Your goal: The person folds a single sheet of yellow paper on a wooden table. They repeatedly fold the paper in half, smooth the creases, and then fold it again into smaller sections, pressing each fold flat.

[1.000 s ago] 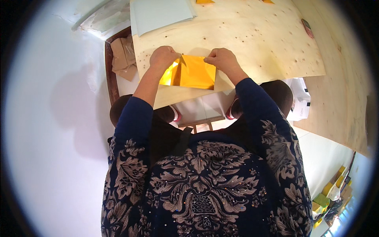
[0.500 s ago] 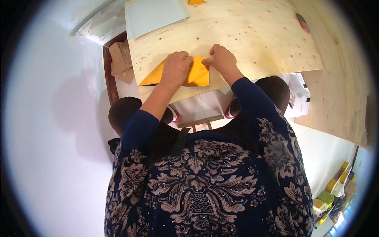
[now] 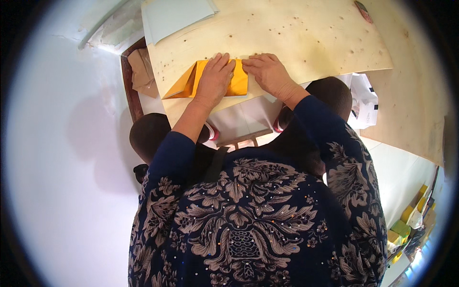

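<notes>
A sheet of folded yellow paper (image 3: 240, 82) lies by the near edge of the pale wooden table (image 3: 287, 43). Its left end tapers to a point, and a fold stands slightly raised there. My left hand (image 3: 213, 81) rests across the middle of the paper, fingers stretched out and pointing away from me. At the upper right corner of the sheet, my right hand (image 3: 272, 75) lies with its fingers extended leftward, the tips touching the edge. What the paper looks like under my left palm is hidden.
Pale grey-white sheets (image 3: 174, 21) lie at the far left of the table. A small dark red and black object (image 3: 364, 12) sits at the far right. Brown crumpled paper (image 3: 142, 74) is left of the table, and a white bag (image 3: 364, 103) hangs low at right.
My right hand has turned flatter, its fingers now extended at the paper's corner. The left fingers have straightened. The paper's left part has lifted into a raised fold.
</notes>
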